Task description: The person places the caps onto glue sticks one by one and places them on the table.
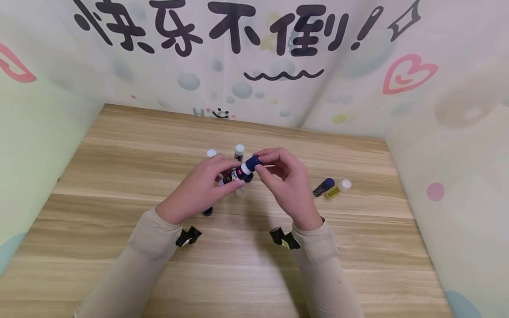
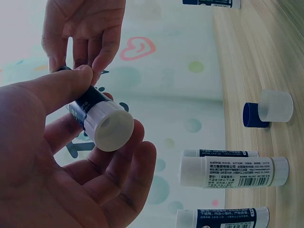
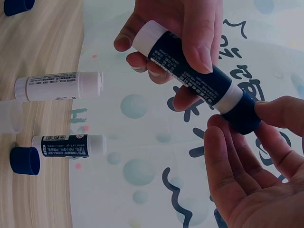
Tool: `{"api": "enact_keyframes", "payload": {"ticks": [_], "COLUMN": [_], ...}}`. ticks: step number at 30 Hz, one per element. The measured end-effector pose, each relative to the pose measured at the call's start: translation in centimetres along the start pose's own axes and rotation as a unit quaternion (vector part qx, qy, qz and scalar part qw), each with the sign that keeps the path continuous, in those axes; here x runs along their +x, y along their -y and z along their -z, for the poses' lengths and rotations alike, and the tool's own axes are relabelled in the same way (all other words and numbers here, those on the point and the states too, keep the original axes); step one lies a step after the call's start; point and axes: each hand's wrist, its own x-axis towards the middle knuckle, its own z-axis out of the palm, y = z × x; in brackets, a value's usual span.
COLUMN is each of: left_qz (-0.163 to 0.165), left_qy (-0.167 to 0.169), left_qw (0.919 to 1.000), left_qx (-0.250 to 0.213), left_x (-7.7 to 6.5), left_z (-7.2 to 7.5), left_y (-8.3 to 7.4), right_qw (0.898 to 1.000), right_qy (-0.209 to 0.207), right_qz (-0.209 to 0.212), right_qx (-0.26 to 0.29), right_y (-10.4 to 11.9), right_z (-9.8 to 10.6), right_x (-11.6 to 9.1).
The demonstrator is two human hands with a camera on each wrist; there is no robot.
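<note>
A glue stick [image 1: 233, 176] with a dark label is held tilted above the table. My left hand [image 1: 199, 187] grips its body between thumb and fingers. At its upper end sits a dark blue cap [image 1: 252, 162], which my right hand [image 1: 287, 187] pinches with thumb and fingertips. In the right wrist view a white band [image 3: 227, 100] shows between label and cap. The left wrist view looks onto the white base [image 2: 114, 130] of the stick. Behind the hands stand a dark-labelled glue stick [image 1: 239, 153] and a white-topped one [image 1: 211, 153], partly hidden by my left hand.
Loose on the table are a translucent cap [image 2: 280, 106] and a dark blue cap [image 2: 251, 115] beside it. Another dark cap [image 1: 207, 211] lies near my left wrist. To the right stand a blue-capped glue stick [image 1: 324, 187] and a yellow one [image 1: 339, 189]. A printed curtain [image 1: 159, 84] borders the table.
</note>
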Motion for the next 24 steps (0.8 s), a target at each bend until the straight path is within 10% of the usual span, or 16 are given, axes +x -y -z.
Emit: {"api": "enact_keyframes", "payload": {"ticks": [24], "left_qz": [0.003], "left_qy": [-0.004], "left_qw": [0.9999], "left_qx": [0.012], "left_x": [0.18], "left_z": [-0.08], "left_y": [0.16], "right_qw": [1.0], "right_qy": [0.0], "right_qz": [0.001], "right_qx": [-0.006], "right_y": [0.01], "right_z": [-0.39], "right_x": [0.05]}}
